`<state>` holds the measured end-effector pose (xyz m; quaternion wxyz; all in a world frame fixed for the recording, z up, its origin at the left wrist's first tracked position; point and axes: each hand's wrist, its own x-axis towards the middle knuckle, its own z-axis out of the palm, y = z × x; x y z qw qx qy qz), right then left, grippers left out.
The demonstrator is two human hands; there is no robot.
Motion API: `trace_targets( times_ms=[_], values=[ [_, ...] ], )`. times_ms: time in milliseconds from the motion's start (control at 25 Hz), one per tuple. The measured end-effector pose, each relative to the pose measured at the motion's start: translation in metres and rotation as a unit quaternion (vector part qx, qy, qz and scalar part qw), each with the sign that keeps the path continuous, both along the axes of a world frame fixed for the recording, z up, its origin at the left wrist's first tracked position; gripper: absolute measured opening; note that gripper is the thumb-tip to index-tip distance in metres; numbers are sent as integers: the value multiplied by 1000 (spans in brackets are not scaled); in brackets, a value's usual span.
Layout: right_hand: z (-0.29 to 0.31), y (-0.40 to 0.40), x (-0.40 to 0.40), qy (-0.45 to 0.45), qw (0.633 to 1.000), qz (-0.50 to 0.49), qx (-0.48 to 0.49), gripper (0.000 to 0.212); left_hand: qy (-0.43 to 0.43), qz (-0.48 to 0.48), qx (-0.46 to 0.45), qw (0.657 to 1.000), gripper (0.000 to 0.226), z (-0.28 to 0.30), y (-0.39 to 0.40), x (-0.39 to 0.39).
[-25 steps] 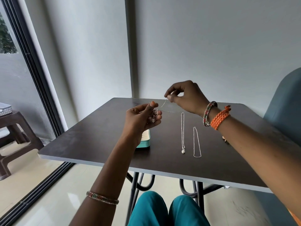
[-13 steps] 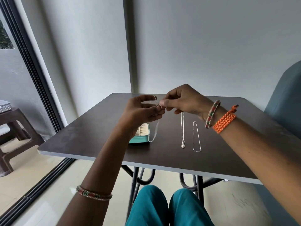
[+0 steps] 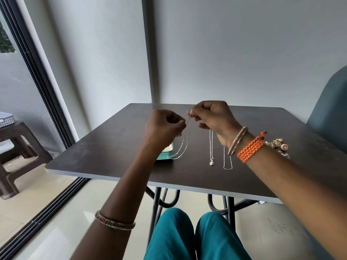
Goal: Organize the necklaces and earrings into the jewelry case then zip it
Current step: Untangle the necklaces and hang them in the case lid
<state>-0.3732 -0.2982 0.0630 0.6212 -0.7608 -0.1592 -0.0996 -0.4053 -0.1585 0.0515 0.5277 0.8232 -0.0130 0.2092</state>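
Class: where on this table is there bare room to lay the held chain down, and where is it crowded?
Bare: near edge in front of the case; far right of the earrings. Crowded: middle strip holding two necklaces.

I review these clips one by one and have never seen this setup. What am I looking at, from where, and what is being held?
No machine here: a person wears a camera on the head, looking down at their own hands over a dark table. The left hand and right hand together pinch a thin chain that hangs in a loop above a teal case, mostly hidden behind the left arm. Two more necklaces lie flat: one with a pendant, one plain. A small cluster of earrings sits beyond the right wrist.
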Motion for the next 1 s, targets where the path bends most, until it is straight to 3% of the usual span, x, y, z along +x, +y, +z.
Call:
trace_targets(
  times_ms=[120, 240, 320, 480, 560, 600, 680, 720, 880, 1000],
  values=[
    [-1, -5, -1, 199, 953, 116, 196, 23, 42, -34, -64, 997, 15, -4, 3, 2],
    [-4, -13, 1, 274, 918, 185, 220, 28, 21, -10, -94, 995, 20, -6, 3, 2],
    [-9, -12, 2, 266, 931, 152, 199, 23, -16, 44, -61, 997, 18, -7, 2, 1],
    [-21, -8, 10, 217, 952, -21, 216, 17, -79, 92, -55, 991, 14, -14, -5, -5],
    [-28, -7, 14, 195, 951, -68, 231, 16, -81, 37, -192, 977, 21, -19, -9, 1],
    [-31, -8, 16, 195, 949, -73, 237, 14, -73, -10, -306, 949, 26, -20, -8, 5],
    [-35, -12, 17, 219, 936, -46, 274, 12, -38, -96, -509, 855, 30, -18, -5, 13],
    [-35, -15, 18, 236, 922, -22, 307, 11, -25, -113, -553, 825, 30, -18, -1, 16],
    [-34, -20, 18, 247, 868, 94, 420, 23, -10, -96, -571, 815, 26, -30, 3, 21],
    [-32, -21, 16, 245, 885, 143, 370, 24, -29, -46, -565, 823, 22, -37, 7, 26]
  ],
)
